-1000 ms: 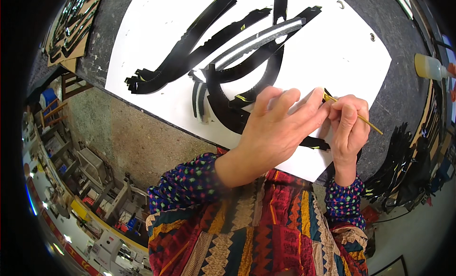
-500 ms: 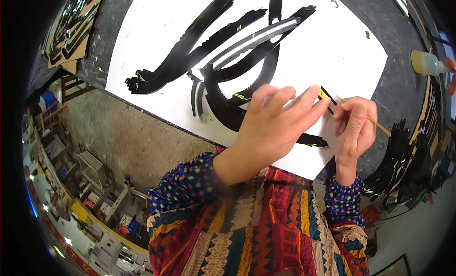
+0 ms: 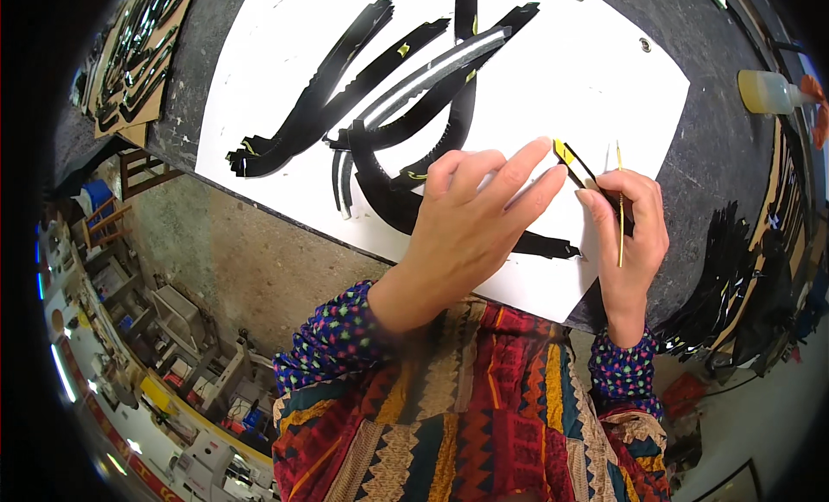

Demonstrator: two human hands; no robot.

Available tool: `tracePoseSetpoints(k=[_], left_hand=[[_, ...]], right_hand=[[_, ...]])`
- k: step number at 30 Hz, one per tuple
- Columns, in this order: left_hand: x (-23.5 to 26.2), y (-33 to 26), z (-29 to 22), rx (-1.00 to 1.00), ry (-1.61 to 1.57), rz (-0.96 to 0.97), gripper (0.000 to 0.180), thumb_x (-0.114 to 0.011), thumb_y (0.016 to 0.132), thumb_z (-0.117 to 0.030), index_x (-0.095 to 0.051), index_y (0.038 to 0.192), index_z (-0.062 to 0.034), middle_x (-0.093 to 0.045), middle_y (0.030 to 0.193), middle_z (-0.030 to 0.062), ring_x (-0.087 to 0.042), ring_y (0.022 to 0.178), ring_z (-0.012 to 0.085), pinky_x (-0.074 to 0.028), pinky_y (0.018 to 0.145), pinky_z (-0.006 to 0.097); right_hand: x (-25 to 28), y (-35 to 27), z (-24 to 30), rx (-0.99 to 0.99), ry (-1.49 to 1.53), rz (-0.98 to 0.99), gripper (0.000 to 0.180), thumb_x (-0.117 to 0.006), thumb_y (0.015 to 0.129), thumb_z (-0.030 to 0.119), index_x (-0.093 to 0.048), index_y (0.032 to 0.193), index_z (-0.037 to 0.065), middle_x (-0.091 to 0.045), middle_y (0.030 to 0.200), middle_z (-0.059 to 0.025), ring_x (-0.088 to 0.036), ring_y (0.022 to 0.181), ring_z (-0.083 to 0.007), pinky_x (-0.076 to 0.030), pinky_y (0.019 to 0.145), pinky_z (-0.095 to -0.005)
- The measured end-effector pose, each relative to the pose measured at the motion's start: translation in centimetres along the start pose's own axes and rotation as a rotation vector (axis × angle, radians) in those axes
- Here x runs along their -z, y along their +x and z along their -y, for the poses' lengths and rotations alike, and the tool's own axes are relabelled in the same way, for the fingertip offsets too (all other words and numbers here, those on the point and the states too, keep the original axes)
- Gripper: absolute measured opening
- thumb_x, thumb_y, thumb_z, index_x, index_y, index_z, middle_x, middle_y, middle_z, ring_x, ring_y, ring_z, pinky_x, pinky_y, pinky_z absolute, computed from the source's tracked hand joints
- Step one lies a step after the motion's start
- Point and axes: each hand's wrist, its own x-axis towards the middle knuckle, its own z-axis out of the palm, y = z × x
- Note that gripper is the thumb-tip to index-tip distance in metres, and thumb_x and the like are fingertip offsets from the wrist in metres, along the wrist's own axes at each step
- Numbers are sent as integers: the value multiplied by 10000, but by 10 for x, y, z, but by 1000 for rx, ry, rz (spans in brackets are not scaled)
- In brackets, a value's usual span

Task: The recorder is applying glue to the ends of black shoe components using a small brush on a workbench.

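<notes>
My right hand (image 3: 635,234) is closed around a narrow black strip (image 3: 584,164) and a thin yellow stick (image 3: 620,213), which now stands nearly upright between the fingers. At the strip's upper end is a small yellow patch (image 3: 563,151). My left hand (image 3: 475,217) is stretched out over the white sheet (image 3: 596,88), fingers apart, with its fingertips right beside the yellow end; its thumb is hidden. Several black curved strips (image 3: 389,191) lie overlapping on the sheet to the left. Among them is a grey strip (image 3: 432,73) with a pale line.
A dark worktop (image 3: 699,148) borders the sheet. A squeeze bottle (image 3: 764,92) of yellowish liquid stands at the right, near a heap of black strips (image 3: 721,252). Cardboard (image 3: 138,105) with dark pieces lies far left. Metal eyelets (image 3: 645,45) show near the sheet's right edge.
The stick has swung from slanting down to the right to nearly upright. My left fingertips have shifted left, exposing more of the strip's yellow end. The whole view has shifted slightly.
</notes>
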Motion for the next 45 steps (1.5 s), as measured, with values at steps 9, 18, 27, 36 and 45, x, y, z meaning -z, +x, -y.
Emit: tracePoseSetpoints(k=[9, 18, 27, 36, 45], left_hand=[[4, 1, -7, 36, 13, 14, 525, -641, 817, -36, -624, 1326, -163, -514, 1411, 26, -502, 1072, 194, -370, 949, 374], [0, 6, -13, 86, -60, -2, 537, -652, 789, 3, -628, 1310, -125, -531, 1381, 50, -515, 1116, 232, -377, 954, 382], [-2, 6, -23, 95, -80, 8, 568, -661, 766, 20, -628, 1316, -117, -546, 1290, 58, -527, 1112, 239, -383, 947, 390], [-4, 5, -22, 84, -77, -3, 480, -606, 811, -44, -594, 1290, -62, -529, 1306, 91, -529, 1117, 259, -392, 986, 416], [6, 21, -24, 180, -505, -198, 306, -643, 936, -39, -632, 1242, -47, -644, 1112, 79, -616, 974, 220, -484, 845, 322]], right_hand=[[2, 2, 1, -167, 86, 30, 209, -767, 846, 12, -636, 1008, 6, -624, 912, -52, -585, 791, -132, -477, 690, -263], [-2, 5, -1, -207, 132, -45, 163, -719, 872, -33, -635, 1007, 5, -613, 921, -66, -592, 739, -113, -482, 632, -252], [1, 7, -4, -156, -25, -110, 167, -701, 879, -43, -631, 1026, -3, -629, 984, -104, -622, 823, -193, -508, 707, -313], [12, 4, 4, -22, -83, 84, 255, -758, 809, -1, -604, 1013, 0, -594, 911, -134, -581, 823, -323, -477, 733, -410], [38, 5, 24, -540, 529, 71, 184, -721, 890, -22, -567, 986, 13, -563, 872, -1, -524, 743, -69, -443, 666, -236]])
